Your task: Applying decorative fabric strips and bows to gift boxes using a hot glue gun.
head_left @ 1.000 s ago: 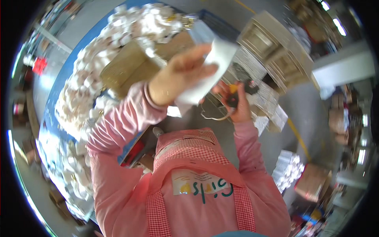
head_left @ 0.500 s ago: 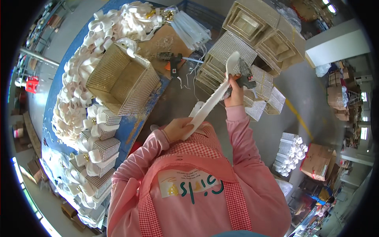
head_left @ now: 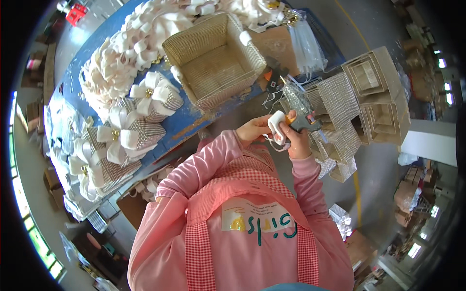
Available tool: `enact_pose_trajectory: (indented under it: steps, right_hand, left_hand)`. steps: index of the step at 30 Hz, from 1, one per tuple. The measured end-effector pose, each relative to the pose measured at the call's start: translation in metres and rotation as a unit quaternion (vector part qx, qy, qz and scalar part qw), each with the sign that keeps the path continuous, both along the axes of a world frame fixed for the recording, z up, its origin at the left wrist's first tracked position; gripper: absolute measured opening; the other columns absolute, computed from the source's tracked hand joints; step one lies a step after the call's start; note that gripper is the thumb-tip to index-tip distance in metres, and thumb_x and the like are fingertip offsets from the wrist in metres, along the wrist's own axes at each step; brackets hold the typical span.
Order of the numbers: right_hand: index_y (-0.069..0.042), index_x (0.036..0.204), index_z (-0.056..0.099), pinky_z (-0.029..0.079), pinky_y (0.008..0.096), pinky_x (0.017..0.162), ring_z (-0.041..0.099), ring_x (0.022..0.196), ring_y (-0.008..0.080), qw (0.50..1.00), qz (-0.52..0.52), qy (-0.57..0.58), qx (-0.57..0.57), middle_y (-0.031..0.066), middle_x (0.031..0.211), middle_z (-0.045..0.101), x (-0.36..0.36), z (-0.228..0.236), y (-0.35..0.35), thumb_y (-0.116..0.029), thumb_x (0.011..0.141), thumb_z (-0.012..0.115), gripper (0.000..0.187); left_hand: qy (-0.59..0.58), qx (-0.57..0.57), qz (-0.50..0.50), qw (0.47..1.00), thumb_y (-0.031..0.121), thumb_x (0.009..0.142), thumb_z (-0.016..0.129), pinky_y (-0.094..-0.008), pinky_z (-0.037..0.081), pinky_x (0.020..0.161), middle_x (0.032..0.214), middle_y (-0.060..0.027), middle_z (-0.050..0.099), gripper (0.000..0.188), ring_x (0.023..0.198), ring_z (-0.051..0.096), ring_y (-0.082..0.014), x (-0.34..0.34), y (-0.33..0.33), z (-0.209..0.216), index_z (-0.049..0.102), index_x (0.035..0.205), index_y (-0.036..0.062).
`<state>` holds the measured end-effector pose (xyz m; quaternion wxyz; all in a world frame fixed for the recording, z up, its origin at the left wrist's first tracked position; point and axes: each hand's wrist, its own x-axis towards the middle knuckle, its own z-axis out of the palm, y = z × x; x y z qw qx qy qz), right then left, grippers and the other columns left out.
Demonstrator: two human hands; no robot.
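A white ribbon strip (head_left: 276,127), now bent into loops, sits between my two hands in front of my apron. My left hand (head_left: 254,130) is closed with its fingertips pinching the ribbon's left side. In my right hand (head_left: 300,144) are a dark glue gun (head_left: 304,120) with an orange trigger and the other side of the ribbon. The gun's front part is wrapped in something silvery, and some of my right fingers are hidden behind it.
On the blue table (head_left: 194,127) stand an open woven basket (head_left: 221,60), heaped white ribbon bows (head_left: 126,48) and bow-trimmed baskets (head_left: 116,138). A second glue gun (head_left: 275,77) lies by the table edge. Stacked baskets (head_left: 340,104) stand to the right.
The ribbon was stretched long between my hands and is now looped up short. My hands have come closer together. My view has turned, shifting the table rightward.
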<state>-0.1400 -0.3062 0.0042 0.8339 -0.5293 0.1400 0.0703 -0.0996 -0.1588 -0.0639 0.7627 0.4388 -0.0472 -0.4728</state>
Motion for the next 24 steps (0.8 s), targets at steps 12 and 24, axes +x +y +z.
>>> enact_pose_trajectory:
  steps: [12, 24]
  right_hand:
    - [-0.011, 0.098, 0.043, 0.04, 0.023, 0.049, 0.047, 0.057, 0.0078, 0.994, 0.061, 0.078, 0.046, 0.0029, 0.083, 0.054, 0.008, -0.007, 0.024, -0.004, 0.083, 0.059, 0.024]
    - [-0.009, 0.102, 0.048, 0.038, 0.0221, 0.051, 0.048, 0.057, 0.0073, 0.987, 0.08, 0.139, 0.0, 0.0017, 0.083, 0.057, 0.011, -0.023, 0.049, -0.006, 0.082, 0.06, 0.024]
  left_hand:
    - [0.109, -0.246, 0.165, 0.949, 0.01, 0.083, 0.063, -0.018, 0.042, 0.064, 0.093, 0.0034, 0.055, 0.048, 0.072, 0.049, -0.0045, 0.004, 0.059, 0.004, 0.044, 0.127, 0.0134]
    - [0.116, -0.174, 0.241, 0.948, 0.017, 0.085, 0.061, -0.019, 0.039, 0.057, 0.077, 0.0026, 0.054, 0.015, 0.065, 0.048, -0.0067, 0.0, 0.09, -0.006, 0.055, 0.097, 0.0092]
